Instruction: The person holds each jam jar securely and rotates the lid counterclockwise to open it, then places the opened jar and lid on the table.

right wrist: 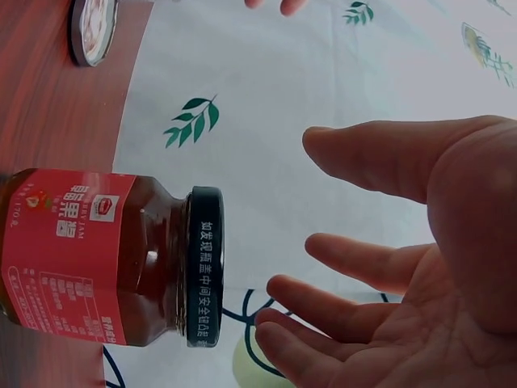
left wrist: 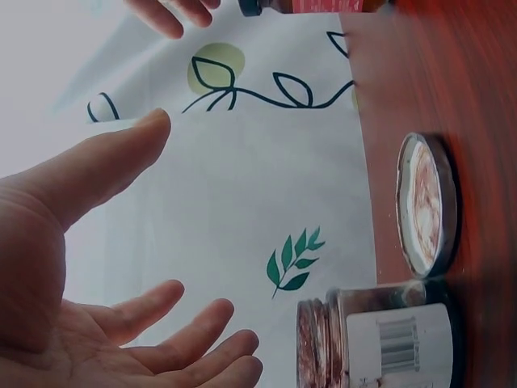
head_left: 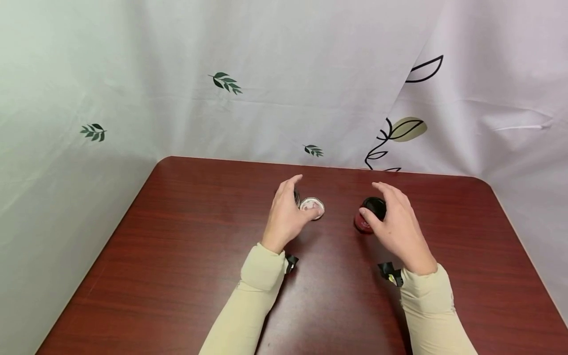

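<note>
Head view: left hand (head_left: 285, 217) and right hand (head_left: 399, 229) have fingers parted from thumbs in a wide gap, gripping nothing. Just beyond the right fingertips, the red-labelled jar (right wrist: 77, 259) stands upright with its black cap (right wrist: 205, 267) on; near the left hand, an uncapped jar (left wrist: 400, 347) stands just beside a loose lid (left wrist: 426, 206), inner face up, on the brown table (head_left: 191, 246).

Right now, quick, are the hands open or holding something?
Left hand: open, holding nothing, near the open jar.
Right hand: open, holding nothing, near the red jar.
</note>
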The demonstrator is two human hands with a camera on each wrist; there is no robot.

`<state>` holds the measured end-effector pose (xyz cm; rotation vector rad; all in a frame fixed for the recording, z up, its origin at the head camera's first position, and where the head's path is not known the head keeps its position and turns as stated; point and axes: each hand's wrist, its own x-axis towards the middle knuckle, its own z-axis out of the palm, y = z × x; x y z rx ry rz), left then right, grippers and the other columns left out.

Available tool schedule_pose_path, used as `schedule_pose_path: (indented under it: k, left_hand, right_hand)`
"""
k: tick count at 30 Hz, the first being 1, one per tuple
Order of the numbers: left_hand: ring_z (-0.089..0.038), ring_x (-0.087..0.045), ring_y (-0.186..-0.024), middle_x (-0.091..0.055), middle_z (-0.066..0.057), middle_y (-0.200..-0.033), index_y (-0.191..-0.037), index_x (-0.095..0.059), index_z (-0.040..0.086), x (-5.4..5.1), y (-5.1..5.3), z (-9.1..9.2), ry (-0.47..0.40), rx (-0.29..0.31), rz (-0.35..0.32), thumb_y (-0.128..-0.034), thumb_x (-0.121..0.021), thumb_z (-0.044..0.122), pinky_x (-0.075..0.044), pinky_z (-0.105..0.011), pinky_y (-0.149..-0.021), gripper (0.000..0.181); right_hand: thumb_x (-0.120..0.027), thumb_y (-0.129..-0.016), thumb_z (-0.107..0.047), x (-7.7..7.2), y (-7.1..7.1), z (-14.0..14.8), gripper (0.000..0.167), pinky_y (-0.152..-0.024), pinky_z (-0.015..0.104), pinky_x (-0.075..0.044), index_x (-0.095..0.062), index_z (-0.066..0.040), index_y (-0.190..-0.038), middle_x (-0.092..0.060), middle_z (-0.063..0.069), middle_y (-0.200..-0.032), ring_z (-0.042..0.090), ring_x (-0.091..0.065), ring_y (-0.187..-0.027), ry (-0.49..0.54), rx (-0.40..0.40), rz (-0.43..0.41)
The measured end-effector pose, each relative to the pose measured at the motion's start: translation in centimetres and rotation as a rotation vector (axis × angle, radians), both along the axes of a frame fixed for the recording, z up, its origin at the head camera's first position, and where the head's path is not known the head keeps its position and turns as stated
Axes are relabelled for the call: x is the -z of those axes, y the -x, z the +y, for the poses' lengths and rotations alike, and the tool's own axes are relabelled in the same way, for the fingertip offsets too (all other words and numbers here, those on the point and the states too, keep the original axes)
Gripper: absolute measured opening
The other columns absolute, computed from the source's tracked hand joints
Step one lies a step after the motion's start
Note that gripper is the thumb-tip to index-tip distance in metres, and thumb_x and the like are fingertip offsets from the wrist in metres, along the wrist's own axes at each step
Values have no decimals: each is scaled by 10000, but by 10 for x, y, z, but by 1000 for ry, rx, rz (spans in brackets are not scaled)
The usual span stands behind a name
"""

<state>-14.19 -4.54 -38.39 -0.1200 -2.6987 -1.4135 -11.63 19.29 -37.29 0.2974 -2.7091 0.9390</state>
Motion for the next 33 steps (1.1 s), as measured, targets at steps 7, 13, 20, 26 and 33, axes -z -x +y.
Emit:
schedule_pose_path:
  k: [7, 13, 20, 26, 33]
  left_hand:
    - [-255, -435, -1354, -465, -53, -1481, -1489, -455, 142, 2, -2, 9, 17, 39, -5, -736, -907, 281, -403, -439, -1079, 889]
    - [-225, -450, -1358, -482, -54, -1471, -1485, -461, 121, 3, -3, 17, 44, 77, 5, -739, -909, 286, -380, -403, -1106, 886]
    - [-223, -456, -1360, -489, -66, -1465, -1481, -465, 121, 6, -6, 24, 55, 109, 3, -746, -907, 286, -374, -400, -1113, 874]
    - [-229, -465, -1353, -487, -69, -1470, -1487, -462, 138, 10, -6, 32, 70, 125, -16, -758, -901, 285, -388, -406, -1104, 863]
    - [-231, -542, -1175, -511, -72, -1432, -1485, -464, 146, 15, -7, 41, 86, 142, -46, -766, -895, 293, -458, -409, -1009, 851]
  right_hand:
    - [-732, -888, -119, 1, 2, 3, 584, -1052, 613, -330, -496, 42, -1397, -481, 273, -1415, 467, -398, -1321, -17, 5, -23]
    - [-730, -886, -118, 2, 1, 5, 582, -1046, 618, -335, -495, 46, -1393, -478, 283, -1411, 472, -399, -1316, -30, 4, -44]
    - [-739, -877, -128, 2, 2, 8, 585, -1045, 621, -332, -502, 53, -1380, -485, 293, -1396, 482, -399, -1310, -44, 4, -52]
    - [-762, -862, -134, 1, 2, 9, 605, -1042, 623, -328, -508, 64, -1374, -495, 305, -1379, 492, -408, -1295, -49, -4, -64]
    - [-767, -862, -142, 3, 2, 11, 620, -1037, 628, -331, -501, 70, -1381, -497, 308, -1373, 493, -412, -1287, -63, -14, -88]
